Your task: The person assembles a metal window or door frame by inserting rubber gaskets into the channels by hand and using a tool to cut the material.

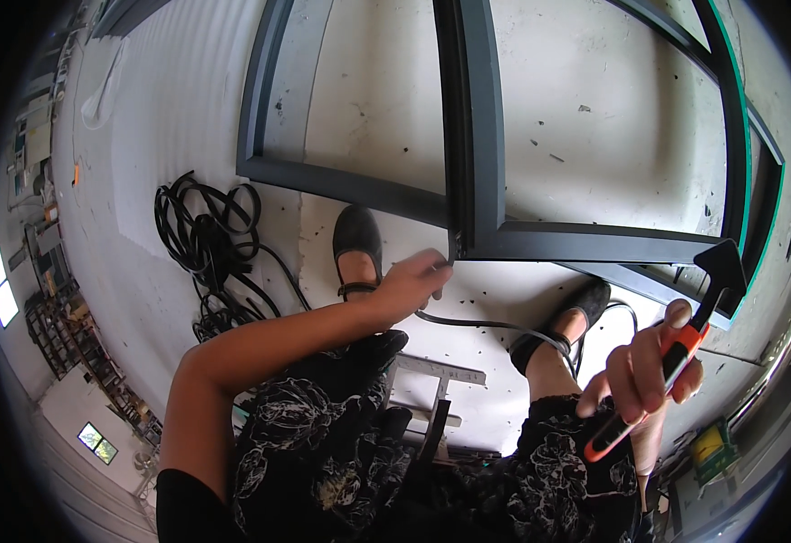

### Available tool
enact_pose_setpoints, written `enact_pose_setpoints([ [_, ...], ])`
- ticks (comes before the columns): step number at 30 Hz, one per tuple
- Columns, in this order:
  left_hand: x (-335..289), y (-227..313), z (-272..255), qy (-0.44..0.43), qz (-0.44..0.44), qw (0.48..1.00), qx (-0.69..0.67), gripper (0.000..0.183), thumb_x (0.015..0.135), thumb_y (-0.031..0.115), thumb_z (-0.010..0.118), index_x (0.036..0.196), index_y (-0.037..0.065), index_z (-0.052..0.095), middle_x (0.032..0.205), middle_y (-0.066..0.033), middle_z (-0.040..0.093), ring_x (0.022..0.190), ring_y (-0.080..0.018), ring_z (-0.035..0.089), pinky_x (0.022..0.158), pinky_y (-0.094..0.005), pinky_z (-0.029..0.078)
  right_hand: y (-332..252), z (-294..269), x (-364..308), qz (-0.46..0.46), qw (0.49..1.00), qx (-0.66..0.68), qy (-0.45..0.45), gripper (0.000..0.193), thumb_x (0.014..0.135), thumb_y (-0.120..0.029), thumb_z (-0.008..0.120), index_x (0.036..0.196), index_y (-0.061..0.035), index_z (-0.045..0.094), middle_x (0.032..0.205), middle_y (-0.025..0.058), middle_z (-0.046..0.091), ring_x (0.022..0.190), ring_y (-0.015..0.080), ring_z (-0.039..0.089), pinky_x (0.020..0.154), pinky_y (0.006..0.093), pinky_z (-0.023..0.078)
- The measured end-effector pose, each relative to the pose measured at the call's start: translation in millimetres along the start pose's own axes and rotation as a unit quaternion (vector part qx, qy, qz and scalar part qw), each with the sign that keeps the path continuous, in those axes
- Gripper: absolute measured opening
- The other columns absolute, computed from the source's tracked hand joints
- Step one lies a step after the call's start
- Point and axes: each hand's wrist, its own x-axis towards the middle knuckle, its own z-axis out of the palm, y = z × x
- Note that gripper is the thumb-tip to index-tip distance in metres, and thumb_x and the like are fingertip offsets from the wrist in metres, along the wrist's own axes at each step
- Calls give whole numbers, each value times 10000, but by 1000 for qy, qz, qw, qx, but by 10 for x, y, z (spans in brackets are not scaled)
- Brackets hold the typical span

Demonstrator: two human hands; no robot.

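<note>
My left hand [412, 285] is closed at the near end of the dark grey metal window frame's middle bar [474, 163]. A thin black rubber strip [477, 322] comes out from under its fingers and runs over the floor to my right foot; the fingers hide the part they grip. My right hand [642, 371] is wrapped round the orange-and-black handle of a scraper-like hand tool [726, 271]. Its flat dark head points up and away, in front of the frame's near right corner.
Loose coils of black strip [205, 235] lie on the floor to the left. My dark shoes [356, 240] stand close to the frame's near edge. A low metal stool [441, 373] is between my legs, and a yellow-green bag [710, 452] sits at right. Small dark scraps dot the floor.
</note>
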Motion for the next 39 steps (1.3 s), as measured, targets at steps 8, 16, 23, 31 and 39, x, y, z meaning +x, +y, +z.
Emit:
enact_pose_setpoints([
  [8, 43, 20, -10, 11, -18, 998, -55, 199, 904, 235, 523, 879, 40, 558, 635, 10, 457, 498, -48, 362, 433, -193, 291, 30, -49, -4, 415, 607, -661, 151, 557, 762, -111, 662, 1247, 40, 433, 957, 146, 593, 905, 235, 576, 803, 327, 448],
  [16, 61, 41, -51, 10, -25, 998, -52, 197, 879, 233, 525, 862, 43, 578, 635, 16, 444, 534, -54, 366, 458, -202, 284, 435, -823, -98, 375, 523, -755, 126, 476, 712, -129, 606, 1161, 0, 515, 951, 218, 586, 862, 364, 576, 780, 390, 463],
  [23, 32, 76, -84, 2, -17, 997, -80, 155, 834, 202, 546, 810, 52, 579, 620, 14, 432, 525, -64, 351, 445, -221, 263, 479, -1046, -65, 388, 537, -735, 145, 478, 717, -146, 597, 1170, -11, 526, 976, 215, 590, 861, 344, 583, 781, 371, 462],
  [31, 87, 77, -104, -53, 7, 995, -82, 187, 875, 206, 532, 864, 26, 580, 587, 25, 429, 509, -56, 363, 440, -215, 273, 386, -999, 9, 462, 527, -692, 171, 444, 736, -160, 599, 1144, 5, 543, 981, 200, 593, 856, 302, 581, 782, 345, 454],
  [39, 45, 66, -178, -26, 50, 998, 3, 179, 874, 203, 541, 857, 35, 601, 600, 35, 448, 528, -54, 386, 459, -210, 282, 465, -1068, 52, 451, 594, -640, 187, 418, 750, -181, 616, 1115, 14, 556, 951, 175, 588, 832, 263, 556, 781, 330, 439],
])
